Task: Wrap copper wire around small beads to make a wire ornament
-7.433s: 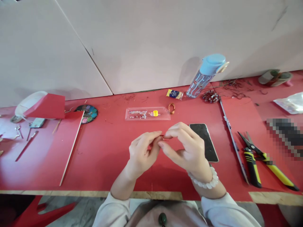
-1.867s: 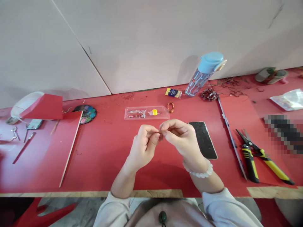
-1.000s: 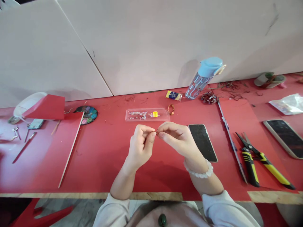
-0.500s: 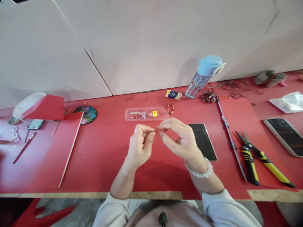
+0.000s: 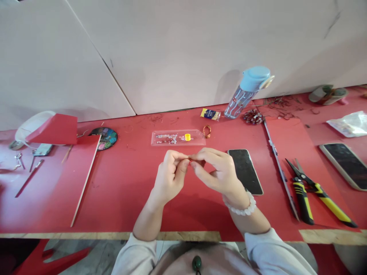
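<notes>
My left hand (image 5: 170, 176) pinches a thin dark red cord (image 5: 189, 162) between thumb and forefinger, over the middle of the red table. Close against it on the right, my right hand (image 5: 216, 170) has its thumb and forefinger closed on the same small bit of cord. The fingertips of both hands nearly touch, and much of the cord is hidden by them. Just beyond the hands lies a clear tray (image 5: 178, 143) with small beads and a yellow ring-shaped piece (image 5: 187, 137). A coiled orange-brown loop (image 5: 207, 131) rests at the tray's right end.
Right of my hands lie a black phone (image 5: 246, 172), yellow-black pliers (image 5: 304, 198) and another phone (image 5: 345, 165). A blue-lidded bottle (image 5: 243, 93) stands by the wall, near a small packet (image 5: 210, 114). Leftward are a board (image 5: 69, 179) and a paint palette (image 5: 106, 138).
My right hand's thumb and forefinger have moved left and come together on the cord, where they were apart before. My left hand has stayed nearly still.
</notes>
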A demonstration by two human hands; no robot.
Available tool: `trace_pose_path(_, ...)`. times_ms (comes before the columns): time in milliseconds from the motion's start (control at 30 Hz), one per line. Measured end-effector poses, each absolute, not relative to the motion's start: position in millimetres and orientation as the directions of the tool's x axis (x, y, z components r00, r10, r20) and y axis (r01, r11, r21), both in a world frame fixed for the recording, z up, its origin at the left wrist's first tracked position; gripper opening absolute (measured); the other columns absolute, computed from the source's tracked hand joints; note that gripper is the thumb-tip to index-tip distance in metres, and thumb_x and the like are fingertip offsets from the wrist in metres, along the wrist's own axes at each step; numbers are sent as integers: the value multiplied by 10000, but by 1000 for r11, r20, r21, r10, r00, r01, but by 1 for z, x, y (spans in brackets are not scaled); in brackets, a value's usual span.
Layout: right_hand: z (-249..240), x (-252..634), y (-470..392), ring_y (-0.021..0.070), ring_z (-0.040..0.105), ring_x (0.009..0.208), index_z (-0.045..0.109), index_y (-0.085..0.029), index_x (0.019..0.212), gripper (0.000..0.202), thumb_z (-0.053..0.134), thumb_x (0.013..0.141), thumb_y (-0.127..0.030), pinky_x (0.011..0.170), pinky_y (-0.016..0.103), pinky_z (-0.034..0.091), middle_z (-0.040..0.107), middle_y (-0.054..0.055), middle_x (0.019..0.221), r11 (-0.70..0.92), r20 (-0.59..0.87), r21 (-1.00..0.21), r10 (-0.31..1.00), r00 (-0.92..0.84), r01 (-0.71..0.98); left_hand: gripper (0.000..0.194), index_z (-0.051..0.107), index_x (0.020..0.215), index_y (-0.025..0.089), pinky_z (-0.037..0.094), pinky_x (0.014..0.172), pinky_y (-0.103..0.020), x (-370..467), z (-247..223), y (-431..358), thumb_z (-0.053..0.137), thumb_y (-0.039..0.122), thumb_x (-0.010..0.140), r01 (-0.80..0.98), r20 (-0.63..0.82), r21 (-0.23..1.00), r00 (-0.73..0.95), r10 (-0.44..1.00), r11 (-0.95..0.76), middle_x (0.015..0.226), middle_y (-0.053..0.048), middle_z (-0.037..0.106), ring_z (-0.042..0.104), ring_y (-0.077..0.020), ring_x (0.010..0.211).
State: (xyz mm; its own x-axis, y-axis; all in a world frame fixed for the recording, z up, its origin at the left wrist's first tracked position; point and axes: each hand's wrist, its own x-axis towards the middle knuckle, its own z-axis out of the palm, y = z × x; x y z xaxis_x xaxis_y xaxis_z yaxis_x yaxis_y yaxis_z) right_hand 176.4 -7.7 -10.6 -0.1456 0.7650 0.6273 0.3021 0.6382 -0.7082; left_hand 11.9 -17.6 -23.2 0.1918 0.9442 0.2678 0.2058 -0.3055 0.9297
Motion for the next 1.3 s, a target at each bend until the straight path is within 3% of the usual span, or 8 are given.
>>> trace_pose_path(233, -8, 177, -10, 110, 518, 514, 638, -205, 799, 151, 556, 885, -112, 516, 224, 455, 580, -23, 597, 655, 650, -636, 739, -175, 407, 171, 527, 1001, 235, 347, 435, -184, 11, -24, -16, 516, 403, 1032, 219, 282, 920, 212, 936, -326, 615, 82, 518, 433, -68, 439)
trace_pose_path(433, -5, 176, -12, 101, 462, 486, 612, -203, 779, 171, 522, 889, -109, 486, 213, 396, 555, -29, 583, 637, 606, -648, 763, -225, 417, 192, 519, 972, 230, 344, 428, -181, 13, -18, -17, 514, 414, 1030, 244, 300, 906, 211, 930, -347, 616, 78, 532, 445, -66, 439)
trace_pose_path(633, -8, 175, -11, 106, 539, 515, 580, -202, 820, 170, 473, 911, -105, 502, 205, 420, 625, -7, 640, 632, 581, -675, 774, -254, 381, 173, 532, 989, 226, 349, 438, -176, 11, -23, -16, 521, 393, 1030, 216, 315, 908, 214, 925, -359, 612, 76, 539, 437, -65, 442)
trace_pose_path(800, -3, 180, -14, 122, 612, 601, 609, -193, 942, 96, 517, 920, -173, 564, 217, 471, 662, 11, 734, 555, 510, -697, 829, -231, 455, 167, 536, 990, 220, 356, 426, -163, 12, -25, -15, 529, 383, 1025, 247, 340, 894, 166, 926, -373, 593, 82, 533, 438, -60, 426)
trace_pose_path(867, 1, 183, -16, 114, 562, 565, 576, -202, 881, 27, 553, 890, -214, 537, 217, 442, 619, -10, 697, 569, 541, -652, 812, -218, 502, 168, 539, 984, 218, 368, 424, -157, 13, -23, -15, 542, 383, 1018, 259, 364, 884, 141, 921, -389, 588, 84, 535, 455, -58, 422)
trace_pose_path(967, 5, 184, -19, 92, 436, 486, 478, -224, 742, 177, 555, 900, -241, 480, 219, 353, 538, -45, 612, 609, 582, -578, 774, -248, 544, 161, 550, 980, 218, 418, 446, -154, 16, -18, -16, 552, 376, 1012, 284, 371, 874, 136, 919, -395, 604, 78, 572, 516, -61, 440)
trace_pose_path(1133, 1, 178, -17, 98, 370, 488, 411, -234, 679, 270, 465, 931, -152, 485, 234, 311, 463, -51, 570, 642, 606, -514, 741, -290, 569, 68, 595, 1016, 216, 473, 523, -145, 19, -8, -16, 529, 233, 1008, 383, 378, 814, 221, 899, -436, 669, 61, 674, 623, -65, 514)
trace_pose_path(1300, -2, 180, -16, 86, 268, 473, 312, -243, 632, 310, 456, 857, -85, 454, 225, 259, 333, -72, 541, 670, 664, -551, 713, -225, 498, 150, 656, 972, 201, 496, 625, -167, 19, -5, -18, 521, 137, 989, 490, 456, 668, 326, 828, -560, 811, 1, 746, 675, -93, 658)
